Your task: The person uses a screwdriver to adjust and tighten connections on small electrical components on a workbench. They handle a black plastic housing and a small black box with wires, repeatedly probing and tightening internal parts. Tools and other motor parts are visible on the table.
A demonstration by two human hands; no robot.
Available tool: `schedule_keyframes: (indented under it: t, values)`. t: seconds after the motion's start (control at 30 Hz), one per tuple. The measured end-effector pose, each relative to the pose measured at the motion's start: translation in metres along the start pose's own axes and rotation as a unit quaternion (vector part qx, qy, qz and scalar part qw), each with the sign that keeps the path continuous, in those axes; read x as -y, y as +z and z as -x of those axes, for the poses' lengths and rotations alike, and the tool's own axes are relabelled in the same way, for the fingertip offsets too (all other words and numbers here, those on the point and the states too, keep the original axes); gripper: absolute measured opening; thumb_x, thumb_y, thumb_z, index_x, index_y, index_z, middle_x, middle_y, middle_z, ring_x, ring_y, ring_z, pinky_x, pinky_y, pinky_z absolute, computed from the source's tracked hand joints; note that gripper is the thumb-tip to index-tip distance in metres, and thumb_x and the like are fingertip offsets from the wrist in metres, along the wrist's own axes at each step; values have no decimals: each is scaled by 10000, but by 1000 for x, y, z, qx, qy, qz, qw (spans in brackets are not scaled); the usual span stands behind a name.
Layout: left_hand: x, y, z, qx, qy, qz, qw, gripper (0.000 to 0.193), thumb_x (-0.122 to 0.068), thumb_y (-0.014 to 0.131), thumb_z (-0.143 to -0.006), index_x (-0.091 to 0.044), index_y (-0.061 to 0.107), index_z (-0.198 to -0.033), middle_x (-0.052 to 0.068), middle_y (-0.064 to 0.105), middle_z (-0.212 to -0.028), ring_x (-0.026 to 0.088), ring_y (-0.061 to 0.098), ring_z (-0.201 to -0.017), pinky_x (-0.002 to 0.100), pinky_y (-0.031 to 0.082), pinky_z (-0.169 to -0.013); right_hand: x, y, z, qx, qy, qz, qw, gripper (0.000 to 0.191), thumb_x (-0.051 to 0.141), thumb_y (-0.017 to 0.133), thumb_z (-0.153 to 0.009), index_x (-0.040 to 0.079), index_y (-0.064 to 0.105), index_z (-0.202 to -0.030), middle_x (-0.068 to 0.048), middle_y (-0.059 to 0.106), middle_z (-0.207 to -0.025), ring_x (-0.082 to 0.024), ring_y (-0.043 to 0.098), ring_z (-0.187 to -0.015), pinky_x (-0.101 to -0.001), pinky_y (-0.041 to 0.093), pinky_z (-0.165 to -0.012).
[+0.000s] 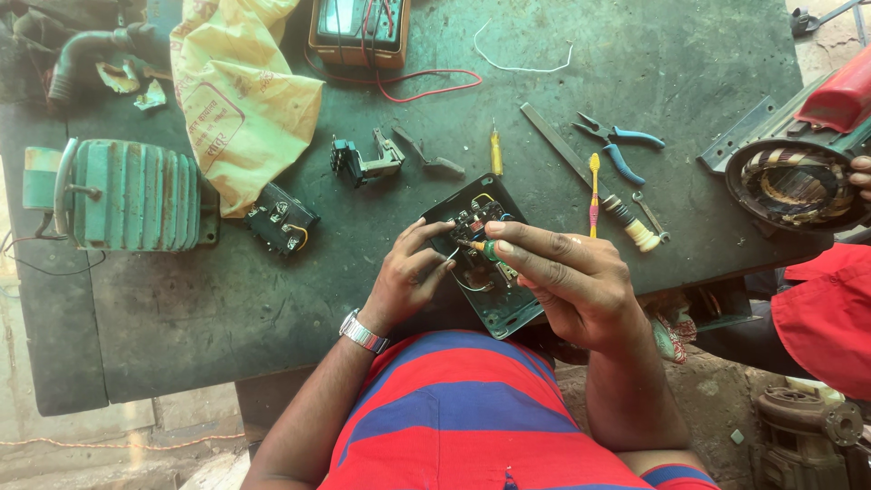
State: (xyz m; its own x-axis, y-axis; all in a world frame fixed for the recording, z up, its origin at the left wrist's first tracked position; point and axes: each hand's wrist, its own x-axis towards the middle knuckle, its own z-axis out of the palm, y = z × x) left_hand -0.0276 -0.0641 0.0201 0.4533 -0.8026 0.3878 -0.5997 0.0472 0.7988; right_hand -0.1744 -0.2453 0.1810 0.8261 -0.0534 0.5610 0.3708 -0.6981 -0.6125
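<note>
Red and blue striped shirt (472,426), silver wristwatch (363,333) on left wrist

Dark, grimy workbench (689,54) over perhaps a dusty concrete floor (82,445), in sunlight.

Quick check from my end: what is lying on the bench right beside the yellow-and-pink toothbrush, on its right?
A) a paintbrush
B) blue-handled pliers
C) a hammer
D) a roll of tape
B: the blue-handled pliers lie on the dark bench just right of the toothbrush, while the right hand holds a small screwdriver over the open black box steadied by the left hand.
</note>
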Motion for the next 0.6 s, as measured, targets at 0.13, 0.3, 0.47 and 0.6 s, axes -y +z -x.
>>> schedule_keyframes:
  t: [0.13, 0.3, 0.47, 0.6]
  values:
    - [4, 5, 1, -11, -5, -4, 1000, 105, -54, 766, -869, -33, 663, -862, 132, 655, -1308, 337, 616, -1271, 530, 426, -1189, -2, 3, 1, 0, 0, -4, 1000, 323, -44, 691, -925, -3, 683, -1245, -188, 707, -1272, -235, 773, -1001, -306, 633, -812]
    - [7, 7, 0, -24, 1, -7, 1000, 108, -42, 773, -868, -24, 668, -886, 125, 671, -1280, 331, 622, -1259, 518, 444, -1168, -3, 4, 4, -5, 6, -10, 1000, 297, -44, 695, -924, -8, 691, -1219, -195, 714, -1248, -244, 779, -985, -296, 637, -800]
    - [4, 13, 1, -56, 11, -32, 998, 132, -9, 760, -857, -25, 629, -850, 134, 681, -1246, 306, 651, -1193, 505, 466, -1142, -2, 6, 4, -22, 2, 13, 1000, 279, -14, 710, -919, 12, 704, -1196, -181, 730, -1201, -246, 785, -943, -313, 624, -771]
    - [2, 20, 2, -83, 25, -56, 995, 141, 7, 747, -860, -27, 611, -844, 139, 683, -1236, 296, 658, -1164, 500, 476, -1133, -1, 7, 3, -31, 0, 28, 999, 251, 2, 728, -898, 22, 732, -1147, -179, 752, -1139, -230, 788, -887, -295, 568, -678]
